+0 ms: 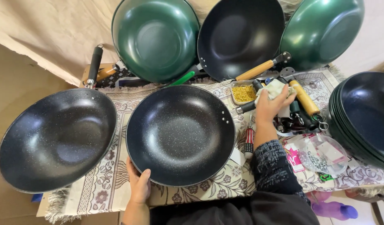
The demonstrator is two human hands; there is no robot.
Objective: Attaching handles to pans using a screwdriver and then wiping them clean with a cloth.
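Observation:
A black speckled pan (180,134) without a handle lies in the middle of a patterned mat (104,183). My left hand (138,186) grips its near rim from below. My right hand (272,104) reaches to the right of the pan and closes on a whitish cloth (278,86) above a pile of pan handles (300,109). A red-handled screwdriver (249,141) lies by my right forearm, beside the pan.
A second black pan with a black handle (54,137) sits at the left. Green and black pans (155,38) lean at the back. A stack of pans (362,116) stands at the right. A tub of gold screws (243,92) and bags of hardware (321,155) lie nearby.

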